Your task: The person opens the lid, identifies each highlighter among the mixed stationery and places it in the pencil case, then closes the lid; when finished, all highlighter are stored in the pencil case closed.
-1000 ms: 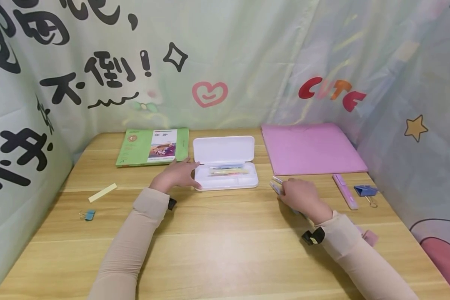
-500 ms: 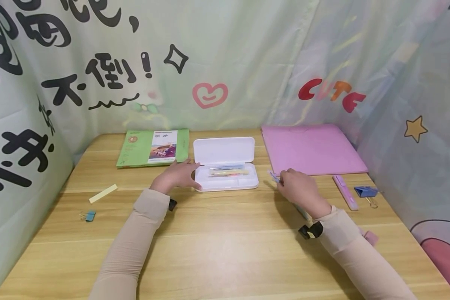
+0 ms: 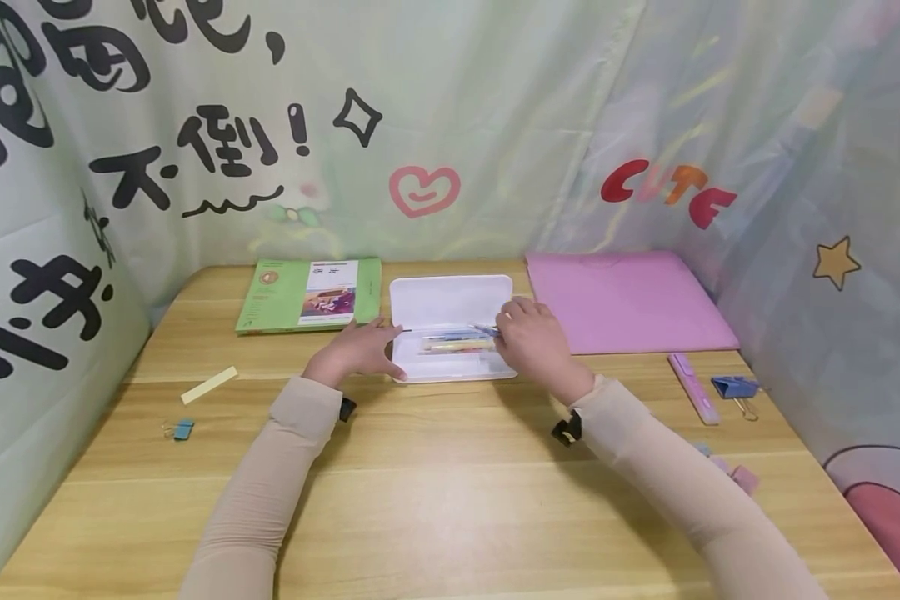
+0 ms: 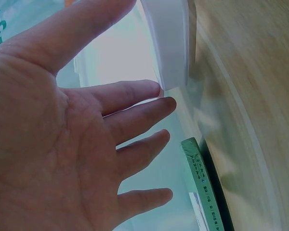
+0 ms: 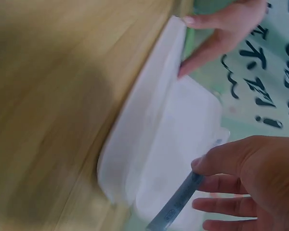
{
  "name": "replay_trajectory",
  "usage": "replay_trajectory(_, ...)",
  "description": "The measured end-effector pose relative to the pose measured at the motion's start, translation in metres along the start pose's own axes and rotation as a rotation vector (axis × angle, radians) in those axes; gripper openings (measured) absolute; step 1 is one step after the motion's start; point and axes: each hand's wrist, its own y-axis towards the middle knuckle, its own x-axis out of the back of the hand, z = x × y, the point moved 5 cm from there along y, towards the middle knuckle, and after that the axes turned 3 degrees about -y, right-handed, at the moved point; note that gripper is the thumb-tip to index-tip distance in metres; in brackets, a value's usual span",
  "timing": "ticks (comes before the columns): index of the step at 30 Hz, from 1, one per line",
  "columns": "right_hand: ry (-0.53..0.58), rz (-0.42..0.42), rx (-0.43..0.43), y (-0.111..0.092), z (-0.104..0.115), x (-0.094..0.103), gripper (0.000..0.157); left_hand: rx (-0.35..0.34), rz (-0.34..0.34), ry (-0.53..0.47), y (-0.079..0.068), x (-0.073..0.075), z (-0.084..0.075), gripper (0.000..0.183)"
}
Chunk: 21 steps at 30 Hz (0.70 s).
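A white pencil case [image 3: 431, 367] lies with its lid [image 3: 450, 302] raised at the back, several pens [image 3: 456, 344] inside. At its left end is my left hand [image 3: 354, 350], thumb at the front corner and index finger towards the hinge. The left wrist view shows that hand's fingers straight and spread, with the index fingertip right at the case's edge. My right hand [image 3: 534, 337] is over the case's right end. It pinches a grey-blue pen [image 5: 176, 204] between thumb and fingers, and the pen's tip points left over the tray.
A green book [image 3: 277, 300] lies back left, a pink folder [image 3: 630, 304] back right. Farther right are a purple pen-like stick [image 3: 693, 390] and a blue binder clip [image 3: 735, 387]; a pink piece [image 3: 746, 479] shows beside the right sleeve. A yellow strip [image 3: 208, 386] and small teal clip [image 3: 183, 429] lie left.
My right hand has carried the pen left from the table beside the case to above its right end. The left hand stays at the case's left end.
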Motion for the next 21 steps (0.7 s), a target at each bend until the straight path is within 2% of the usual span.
replay_trajectory(4, -0.057, 0.032, 0.060, 0.019, 0.018, -0.014, 0.016, 0.006, -0.001, -0.001, 0.000, 0.000, 0.001, 0.086)
replay_trajectory(9, -0.107, 0.052, 0.092, 0.034, 0.035, -0.024, 0.008, 0.012, 0.002, -0.014, 0.002, -0.001, 0.000, 0.086)
replay_trajectory(15, -0.124, 0.130, 0.109, 0.042, 0.046, -0.036, 0.005, 0.019, 0.002, -0.010, 0.003, -0.001, 0.001, 0.087)
replay_trajectory(21, -0.089, 0.232, 0.111, 0.042, 0.049, -0.046, 0.010, 0.023, 0.000, -0.007, 0.004, -0.001, 0.004, 0.087)
